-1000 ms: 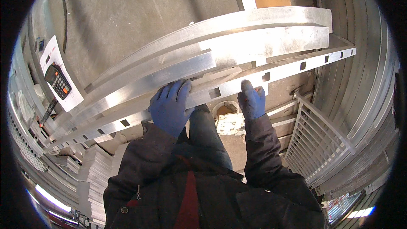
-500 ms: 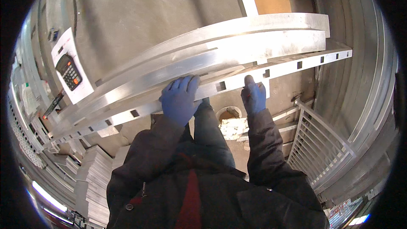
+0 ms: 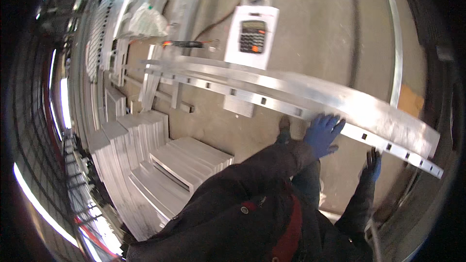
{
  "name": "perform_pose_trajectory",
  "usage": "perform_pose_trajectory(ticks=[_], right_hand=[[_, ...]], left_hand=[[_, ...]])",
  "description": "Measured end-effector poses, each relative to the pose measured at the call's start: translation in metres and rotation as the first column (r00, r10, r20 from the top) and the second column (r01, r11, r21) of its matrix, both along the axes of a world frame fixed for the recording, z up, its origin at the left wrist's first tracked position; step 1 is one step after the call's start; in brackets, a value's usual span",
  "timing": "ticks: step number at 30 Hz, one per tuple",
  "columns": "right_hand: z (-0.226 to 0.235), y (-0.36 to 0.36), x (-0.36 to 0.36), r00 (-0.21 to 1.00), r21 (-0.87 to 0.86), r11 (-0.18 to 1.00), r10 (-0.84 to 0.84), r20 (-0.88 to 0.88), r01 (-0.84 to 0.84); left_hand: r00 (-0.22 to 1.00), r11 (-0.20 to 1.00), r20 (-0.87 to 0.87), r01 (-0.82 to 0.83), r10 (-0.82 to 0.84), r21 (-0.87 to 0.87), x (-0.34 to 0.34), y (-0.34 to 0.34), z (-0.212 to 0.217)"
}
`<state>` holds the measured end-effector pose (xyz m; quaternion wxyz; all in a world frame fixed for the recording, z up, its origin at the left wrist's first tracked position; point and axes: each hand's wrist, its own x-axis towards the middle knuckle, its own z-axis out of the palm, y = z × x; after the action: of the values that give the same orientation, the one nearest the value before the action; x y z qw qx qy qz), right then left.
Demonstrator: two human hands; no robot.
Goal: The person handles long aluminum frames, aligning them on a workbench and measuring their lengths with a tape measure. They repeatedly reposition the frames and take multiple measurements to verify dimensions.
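Note:
A long metal rail with square holes (image 3: 350,130) crosses in front of me, running from far left to near right. My left hand (image 3: 321,136), in a blue glove, lays spread fingers over its near edge, with the thumb held apart below. My right hand (image 3: 373,166) is gloved too, further right along the rail. Its outstretched fingers point up at the near edge; blur hides whether they touch. Directly beyond the rail lie wide, plain metal bars (image 3: 315,90).
A calculator (image 3: 252,37) rests on a white paper sheet (image 3: 248,60) past the bars. An orange-and-black tool (image 3: 183,44) lies left of it. Stacked metal profiles (image 3: 194,157) stand at left, a clear plastic bag (image 3: 148,22) behind them. Cardboard (image 3: 410,103) lies at far right.
My view has swung left, bringing the stacked profiles into sight. The left hand's fingers have spread on the rail. My right thumb has come off the rail's top, and that hand's fingers have straightened.

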<state>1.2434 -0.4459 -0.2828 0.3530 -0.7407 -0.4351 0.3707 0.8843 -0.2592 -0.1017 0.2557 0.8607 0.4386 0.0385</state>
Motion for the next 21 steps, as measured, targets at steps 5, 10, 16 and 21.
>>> perform_pose_trajectory(ticks=[5,10,16,21], right_hand=[[0.021,-0.048,-0.054,0.719,-0.440,0.826,-0.539,-0.438,0.352],[0.091,-0.019,-0.232,0.917,-0.606,0.696,0.361,-0.168,-0.385],[0.183,0.040,-0.519,0.542,-0.392,0.555,0.826,0.155,-0.734],[0.230,0.065,-0.697,0.450,-0.323,0.456,0.888,0.100,-0.829]], left_hand=[[0.911,0.923,0.162,-0.360,0.379,-0.137,-0.140,-0.063,0.052],[0.712,0.710,0.155,-0.603,0.685,-0.365,-0.301,-0.153,0.072],[0.649,0.556,0.054,-0.602,0.759,-0.573,-0.490,-0.246,0.077],[0.493,0.437,0.094,-0.650,0.865,-0.622,-0.617,-0.272,0.081]])
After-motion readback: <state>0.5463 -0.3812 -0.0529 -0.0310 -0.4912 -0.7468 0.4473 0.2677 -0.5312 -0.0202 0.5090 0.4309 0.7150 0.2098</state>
